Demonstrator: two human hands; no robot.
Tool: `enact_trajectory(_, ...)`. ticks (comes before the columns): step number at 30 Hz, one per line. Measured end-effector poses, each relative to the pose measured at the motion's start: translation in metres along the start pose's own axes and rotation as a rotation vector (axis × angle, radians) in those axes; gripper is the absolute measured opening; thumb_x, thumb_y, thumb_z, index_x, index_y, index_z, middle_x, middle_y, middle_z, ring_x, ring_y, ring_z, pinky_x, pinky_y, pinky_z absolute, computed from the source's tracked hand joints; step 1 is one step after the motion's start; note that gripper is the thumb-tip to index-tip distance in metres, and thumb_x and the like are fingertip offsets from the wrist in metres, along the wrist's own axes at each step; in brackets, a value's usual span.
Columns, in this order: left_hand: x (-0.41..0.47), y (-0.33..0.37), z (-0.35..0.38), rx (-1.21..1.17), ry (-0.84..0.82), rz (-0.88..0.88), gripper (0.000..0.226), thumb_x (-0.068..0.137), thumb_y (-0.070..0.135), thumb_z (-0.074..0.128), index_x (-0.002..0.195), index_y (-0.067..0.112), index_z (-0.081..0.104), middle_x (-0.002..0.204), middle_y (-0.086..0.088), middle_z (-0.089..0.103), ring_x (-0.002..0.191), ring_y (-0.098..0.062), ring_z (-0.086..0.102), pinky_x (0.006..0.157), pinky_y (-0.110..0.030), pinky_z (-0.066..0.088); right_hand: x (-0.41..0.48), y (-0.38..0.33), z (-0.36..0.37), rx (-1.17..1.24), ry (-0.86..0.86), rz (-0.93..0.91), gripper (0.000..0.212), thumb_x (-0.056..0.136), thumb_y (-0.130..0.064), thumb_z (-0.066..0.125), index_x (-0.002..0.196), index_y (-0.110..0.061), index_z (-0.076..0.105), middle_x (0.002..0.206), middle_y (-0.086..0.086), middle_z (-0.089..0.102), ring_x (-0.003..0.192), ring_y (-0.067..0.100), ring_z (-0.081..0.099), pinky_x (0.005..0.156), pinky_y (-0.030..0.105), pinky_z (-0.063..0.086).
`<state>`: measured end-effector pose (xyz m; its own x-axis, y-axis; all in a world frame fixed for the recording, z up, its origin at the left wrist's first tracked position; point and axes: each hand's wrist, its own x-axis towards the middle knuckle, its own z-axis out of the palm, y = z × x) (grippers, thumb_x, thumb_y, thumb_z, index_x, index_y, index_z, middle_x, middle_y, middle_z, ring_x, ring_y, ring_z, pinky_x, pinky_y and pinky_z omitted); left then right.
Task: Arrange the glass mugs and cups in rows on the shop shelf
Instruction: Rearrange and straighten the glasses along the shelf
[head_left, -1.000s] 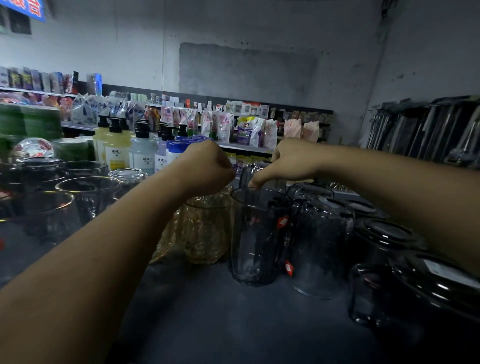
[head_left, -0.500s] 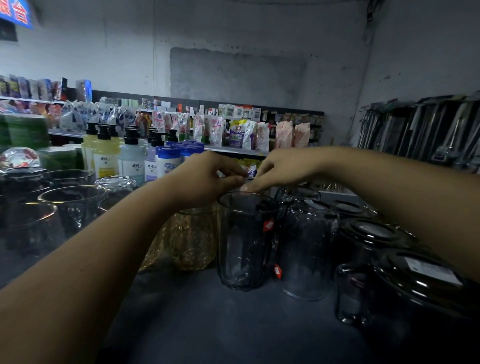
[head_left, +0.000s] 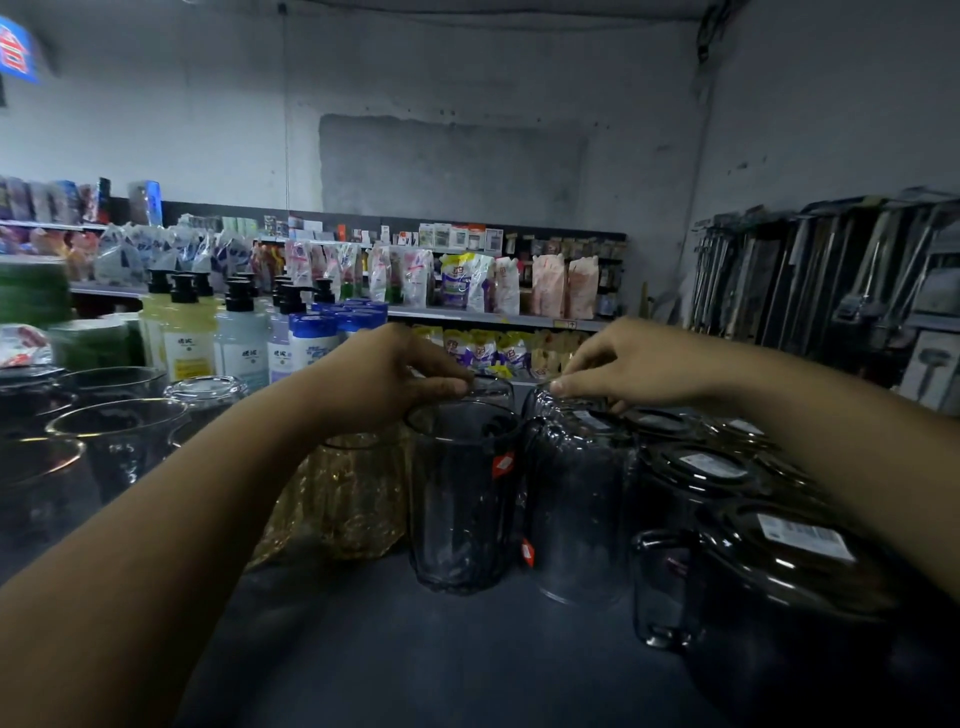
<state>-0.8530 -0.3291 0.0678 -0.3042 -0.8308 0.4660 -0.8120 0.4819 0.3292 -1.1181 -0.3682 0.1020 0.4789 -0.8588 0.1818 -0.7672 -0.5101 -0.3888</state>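
Shop shelf, left hand pinching cup, right hand gripping mug

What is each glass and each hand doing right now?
left hand: pinches the rim of the back cup.
back cup: upright, held.
right hand: grips the top of the upside-down mug.
upside-down mug: standing, held.
front cup: upright, empty.
yellow glass: upright.

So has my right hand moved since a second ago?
Yes. The right hand shifted right, off the tall clear glass rim onto the mug beside it.
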Motion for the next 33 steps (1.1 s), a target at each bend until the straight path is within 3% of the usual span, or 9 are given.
enact_trajectory(4, 0.000, 0.000, -0.001, -0.017, -0.003, -0.002, 0.026, 0.088, 0.042, 0.066, 0.110, 0.034, 0.077, 0.098, 0.026, 0.068, 0.087, 0.020, 0.061, 0.076, -0.009, 0.045, -0.001, -0.003, 0.001, -0.033, 0.007, -0.012, 0.033, 0.091, -0.049, 0.069, 0.093, -0.017, 0.079, 0.090, 0.005, 0.074, 0.080, 0.016, 0.067, 0.086, 0.045, 0.059)
enact_trajectory(8, -0.002, 0.002, -0.002, -0.045, -0.009, -0.030, 0.026, 0.087, 0.044, 0.066, 0.110, 0.034, 0.077, 0.094, 0.030, 0.065, 0.087, 0.013, 0.062, 0.079, -0.017, 0.048, 0.002, -0.004, 0.003, -0.089, 0.026, -0.020, 0.037, 0.093, -0.049, 0.066, 0.098, -0.015, 0.080, 0.086, 0.002, 0.074, 0.074, 0.015, 0.063, 0.078, 0.041, 0.058)
enact_trajectory(14, -0.004, 0.009, -0.004, -0.018, -0.022, -0.040, 0.028, 0.095, 0.040, 0.060, 0.112, 0.026, 0.076, 0.089, 0.028, 0.061, 0.084, 0.011, 0.059, 0.077, -0.023, 0.048, 0.004, 0.001, 0.006, -0.139, 0.059, -0.022, 0.035, 0.096, -0.048, 0.063, 0.101, -0.017, 0.079, 0.101, -0.004, 0.075, 0.088, 0.011, 0.068, 0.077, 0.032, 0.056)
enact_trajectory(17, -0.008, 0.021, -0.008, -0.008, 0.031, -0.036, 0.034, 0.099, 0.041, 0.053, 0.113, 0.019, 0.074, 0.082, 0.026, 0.059, 0.079, 0.009, 0.059, 0.069, -0.016, 0.045, -0.004, -0.006, 0.003, -0.181, 0.083, -0.052, 0.037, 0.098, -0.046, 0.060, 0.110, -0.016, 0.076, 0.108, -0.002, 0.074, 0.092, 0.009, 0.066, 0.088, 0.034, 0.056)
enact_trajectory(22, -0.021, 0.051, -0.038, 0.084, -0.040, -0.070, 0.066, 0.084, 0.068, 0.038, 0.100, 0.013, 0.071, 0.093, -0.008, 0.073, 0.081, -0.020, 0.070, 0.075, -0.039, 0.059, -0.041, -0.042, -0.005, -0.242, 0.177, -0.134, 0.041, 0.093, -0.050, 0.065, 0.121, -0.020, 0.070, 0.115, -0.005, 0.070, 0.100, 0.008, 0.064, 0.093, 0.032, 0.054)
enact_trajectory(24, -0.030, 0.066, -0.044, 0.155, -0.135, -0.101, 0.067, 0.081, 0.074, 0.033, 0.096, 0.018, 0.067, 0.092, -0.004, 0.071, 0.080, -0.015, 0.068, 0.070, -0.034, 0.054, -0.065, -0.059, -0.001, -0.217, 0.264, -0.181, 0.040, 0.090, -0.051, 0.069, 0.120, -0.024, 0.070, 0.114, -0.009, 0.070, 0.101, 0.005, 0.063, 0.090, 0.027, 0.052)
enact_trajectory(26, -0.037, 0.079, -0.044, 0.192, -0.196, -0.119, 0.072, 0.077, 0.078, 0.033, 0.106, 0.022, 0.067, 0.100, 0.000, 0.070, 0.086, -0.009, 0.065, 0.073, -0.031, 0.052, -0.092, -0.074, 0.012, -0.129, 0.375, -0.219, 0.034, 0.088, -0.048, 0.071, 0.115, -0.027, 0.069, 0.106, -0.015, 0.068, 0.094, 0.001, 0.062, 0.084, 0.025, 0.051)
enact_trajectory(29, -0.044, 0.086, -0.036, 0.268, -0.261, -0.123, 0.093, 0.071, 0.084, 0.036, 0.137, 0.021, 0.055, 0.131, -0.003, 0.064, 0.112, -0.017, 0.062, 0.097, -0.040, 0.052, -0.120, -0.089, 0.050, 0.047, 0.503, -0.207, 0.027, 0.088, -0.042, 0.073, 0.111, -0.032, 0.063, 0.092, -0.014, 0.065, 0.077, 0.000, 0.060, 0.071, 0.022, 0.049)
enact_trajectory(33, -0.044, 0.084, -0.020, 0.340, -0.290, -0.126, 0.080, 0.086, 0.069, 0.058, 0.148, 0.021, 0.043, 0.137, -0.003, 0.059, 0.120, -0.020, 0.058, 0.098, -0.036, 0.049, -0.128, -0.088, 0.105, 0.225, 0.583, -0.115, 0.021, 0.090, -0.032, 0.072, 0.105, -0.032, 0.056, 0.096, -0.014, 0.059, 0.070, 0.002, 0.059, 0.060, 0.011, 0.043)
